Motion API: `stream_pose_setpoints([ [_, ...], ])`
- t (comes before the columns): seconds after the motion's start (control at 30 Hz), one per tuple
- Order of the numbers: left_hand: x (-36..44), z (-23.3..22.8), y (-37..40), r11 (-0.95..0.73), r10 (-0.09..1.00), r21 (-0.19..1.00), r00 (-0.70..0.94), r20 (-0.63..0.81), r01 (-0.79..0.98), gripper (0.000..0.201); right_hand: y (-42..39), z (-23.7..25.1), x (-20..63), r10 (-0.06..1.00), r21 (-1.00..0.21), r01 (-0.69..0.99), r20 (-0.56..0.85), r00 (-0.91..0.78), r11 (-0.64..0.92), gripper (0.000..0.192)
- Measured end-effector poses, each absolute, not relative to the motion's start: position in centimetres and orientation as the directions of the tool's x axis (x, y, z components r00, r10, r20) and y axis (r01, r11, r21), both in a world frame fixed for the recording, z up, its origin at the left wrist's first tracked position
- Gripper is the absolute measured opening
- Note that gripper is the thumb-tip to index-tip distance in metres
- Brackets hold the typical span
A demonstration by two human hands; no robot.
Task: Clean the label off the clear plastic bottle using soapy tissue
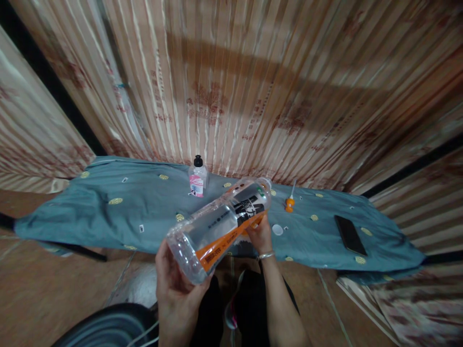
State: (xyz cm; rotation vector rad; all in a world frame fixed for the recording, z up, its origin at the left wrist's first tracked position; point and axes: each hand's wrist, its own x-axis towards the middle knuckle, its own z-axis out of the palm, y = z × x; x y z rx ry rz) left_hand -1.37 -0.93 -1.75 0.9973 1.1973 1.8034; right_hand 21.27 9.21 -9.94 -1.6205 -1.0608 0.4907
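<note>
A large clear plastic bottle (220, 219) with an orange, silver and black label is held tilted above the cloth, its neck pointing to the upper right. My left hand (177, 284) grips its base from below. Around the label near the neck end, my right hand (261, 236) is closed, a bracelet at its wrist. Behind the bottle stands a small clear bottle (197, 178) with a black cap and a pink label. To the right of my right hand are a white round disc (277, 230) and an orange pump-like piece with a white stem (290, 202).
Green-blue cloth with yellow pineapple prints (87, 212) covers the low surface. A black phone (350, 235) lies near its right end. Striped curtains (231, 96) hang behind. A dark ribbed round object (112, 327) stands at lower left on the tiled floor (65, 274).
</note>
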Motion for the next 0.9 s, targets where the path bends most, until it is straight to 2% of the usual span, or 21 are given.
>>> stream_pose_setpoints([
  [0.17,-1.4,-1.5,-1.0,-0.261,0.895,0.955,-0.406,0.185,-0.139,0.088,9.3,-10.1,21.2,0.836,-0.926,0.377,0.207,0.509,0.000,0.057],
  [0.4,-0.8,-1.1,-1.1,-0.251,0.884,0.945,-0.448,0.135,-0.209,0.085,9.3,-10.2,21.5,0.833,-0.919,0.394,0.235,0.501,0.022,0.053],
  [0.63,-1.7,-2.6,-1.0,-0.244,0.899,0.952,-0.411,0.150,-0.184,0.095,9.2,-9.9,21.3,0.831,-0.907,0.421,0.252,0.496,0.023,0.052],
  [0.9,-1.6,-2.2,-0.8,-0.276,0.900,0.947,-0.390,0.195,-0.164,0.095,9.3,-9.8,21.2,0.829,-0.911,0.411,0.243,0.504,0.018,0.055],
])
